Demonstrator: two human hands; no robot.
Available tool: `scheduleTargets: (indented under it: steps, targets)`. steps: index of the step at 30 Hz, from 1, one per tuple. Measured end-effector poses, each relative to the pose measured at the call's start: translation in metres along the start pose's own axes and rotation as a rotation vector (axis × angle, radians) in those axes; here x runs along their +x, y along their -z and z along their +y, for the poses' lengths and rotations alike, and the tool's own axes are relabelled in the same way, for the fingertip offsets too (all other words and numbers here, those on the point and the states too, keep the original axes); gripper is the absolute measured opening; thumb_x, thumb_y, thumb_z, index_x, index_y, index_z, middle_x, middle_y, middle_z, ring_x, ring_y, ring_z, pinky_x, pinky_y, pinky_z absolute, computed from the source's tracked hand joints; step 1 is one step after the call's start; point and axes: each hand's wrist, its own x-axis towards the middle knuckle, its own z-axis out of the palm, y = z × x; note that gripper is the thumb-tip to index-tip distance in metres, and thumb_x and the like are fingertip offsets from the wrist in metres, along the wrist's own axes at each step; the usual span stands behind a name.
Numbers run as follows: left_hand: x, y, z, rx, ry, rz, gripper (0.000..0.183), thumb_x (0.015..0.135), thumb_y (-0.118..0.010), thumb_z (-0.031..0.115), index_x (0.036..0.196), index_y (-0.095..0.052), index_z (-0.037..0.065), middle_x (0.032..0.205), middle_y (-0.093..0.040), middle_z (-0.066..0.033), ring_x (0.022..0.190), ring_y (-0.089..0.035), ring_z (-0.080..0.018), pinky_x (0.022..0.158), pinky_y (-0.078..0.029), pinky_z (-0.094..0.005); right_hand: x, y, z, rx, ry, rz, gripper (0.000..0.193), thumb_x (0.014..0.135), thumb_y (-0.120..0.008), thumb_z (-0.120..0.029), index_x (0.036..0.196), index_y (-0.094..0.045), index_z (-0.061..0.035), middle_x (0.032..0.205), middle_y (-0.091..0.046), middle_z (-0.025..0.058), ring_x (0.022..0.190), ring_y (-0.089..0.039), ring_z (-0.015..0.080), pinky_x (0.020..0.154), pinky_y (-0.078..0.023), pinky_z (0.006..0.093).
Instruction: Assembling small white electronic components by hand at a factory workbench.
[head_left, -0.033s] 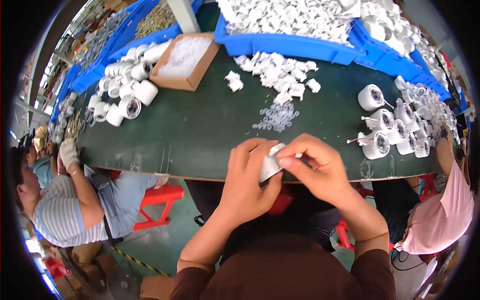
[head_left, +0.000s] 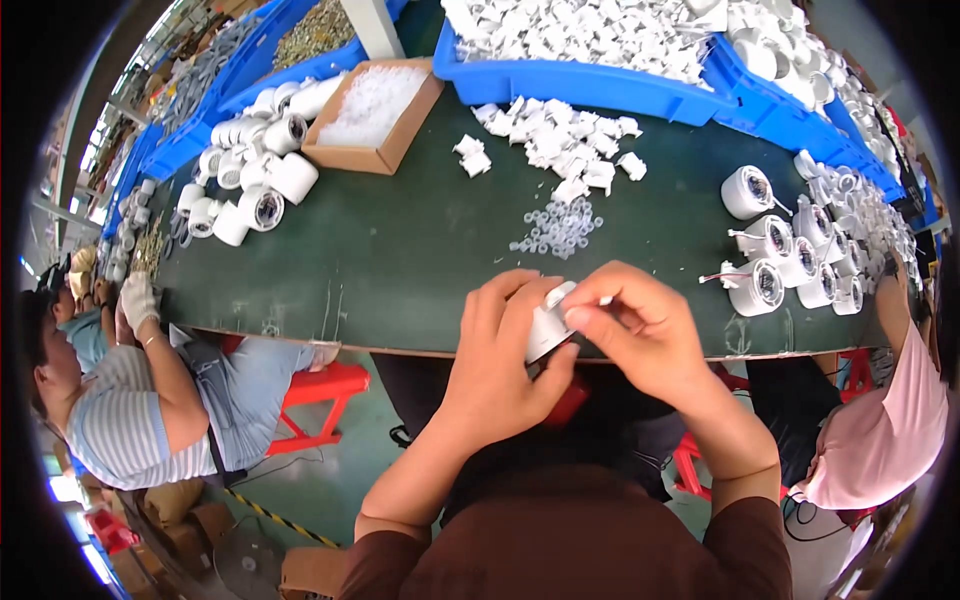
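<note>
Close to the table's near edge, my left hand (head_left: 503, 350) is wrapped round a white cylindrical housing (head_left: 546, 328), its fingers along the far side and its thumb underneath. My right hand (head_left: 640, 325) meets it from the right, thumb and forefinger pinched at its upper end on a small white part (head_left: 604, 300). Fingers partly cover this part, so its exact kind does not show. Just beyond my hands lies a small pile of clear ring-shaped pieces (head_left: 560, 228). Farther back is a loose heap of white plastic fittings (head_left: 555, 135).
White cylindrical units with wires (head_left: 757, 287) stand at right; more white cylinders (head_left: 262, 210) are at left. A cardboard box (head_left: 380, 158) holds translucent pieces. Blue bins (head_left: 590, 85) line the back of the green table (head_left: 400, 260). Co-workers sit on both sides, one in striped clothing (head_left: 130, 415).
Both hands and the housing have shifted very slightly to the right. The right fingertips have moved a little at the housing's upper end. The view has moved slightly too.
</note>
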Motion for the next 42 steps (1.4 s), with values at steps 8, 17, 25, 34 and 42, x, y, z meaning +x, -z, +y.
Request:
scheduleTargets:
  steps: [8,17,25,34,42]
  targets:
    - [0.0,-0.01,-0.002,-0.007,0.035,0.147,0.021,0.087,-0.058,0.001,0.108,-0.061,-0.001,0.113,-0.062,-0.0179,0.102,-0.06,-0.035,0.088,-0.049,-0.0422,-0.003,-0.011,0.005,-0.074,0.133,0.096,0.012,0.094,-0.065,0.005,0.104,-0.067,0.0006,0.099,-0.069,0.0057,0.088,-0.065,0.0102,0.078,-0.052,0.0256]
    - [0.002,-0.016,-0.008,-0.114,0.055,0.261,0.01,0.086,-0.062,0.004,0.096,-0.064,0.003,0.099,-0.066,-0.0122,0.088,-0.062,-0.0332,0.077,-0.051,-0.0407,-0.01,-0.029,0.025,0.091,-0.037,0.226,0.013,0.095,-0.062,0.009,0.104,-0.064,0.0003,0.102,-0.063,0.0045,0.093,-0.061,0.009,0.081,-0.051,0.0256]
    - [0.001,-0.007,-0.011,-0.116,-0.014,0.198,0.009,0.091,-0.062,0.003,0.098,-0.064,-0.001,0.102,-0.066,-0.0159,0.09,-0.063,-0.0299,0.08,-0.051,-0.0375,0.017,0.01,0.004,-0.144,-0.044,-0.12,0.004,0.096,-0.066,-0.001,0.1,-0.068,0.0006,0.1,-0.066,0.0047,0.094,-0.062,0.0116,0.081,-0.05,0.0278]
    - [0.0,-0.009,-0.009,-0.101,-0.048,0.208,0.008,0.09,-0.063,0.003,0.097,-0.064,0.001,0.102,-0.067,-0.016,0.091,-0.063,-0.0315,0.081,-0.05,-0.039,0.115,0.057,0.025,-1.254,0.605,-0.229,0.032,0.08,-0.067,0.004,0.11,-0.07,-0.0065,0.103,-0.068,0.0045,0.101,-0.058,0.0274,0.087,-0.052,0.0385]
    - [-0.005,-0.006,-0.012,-0.132,-0.023,0.217,0.008,0.092,-0.062,0.004,0.099,-0.064,0.0,0.104,-0.067,-0.0153,0.091,-0.064,-0.0284,0.08,-0.051,-0.0365,0.102,0.06,0.015,-1.181,0.476,-0.213,0.037,0.082,-0.066,0.006,0.117,-0.068,-0.0051,0.106,-0.066,0.0078,0.099,-0.062,0.0266,0.089,-0.051,0.0352]
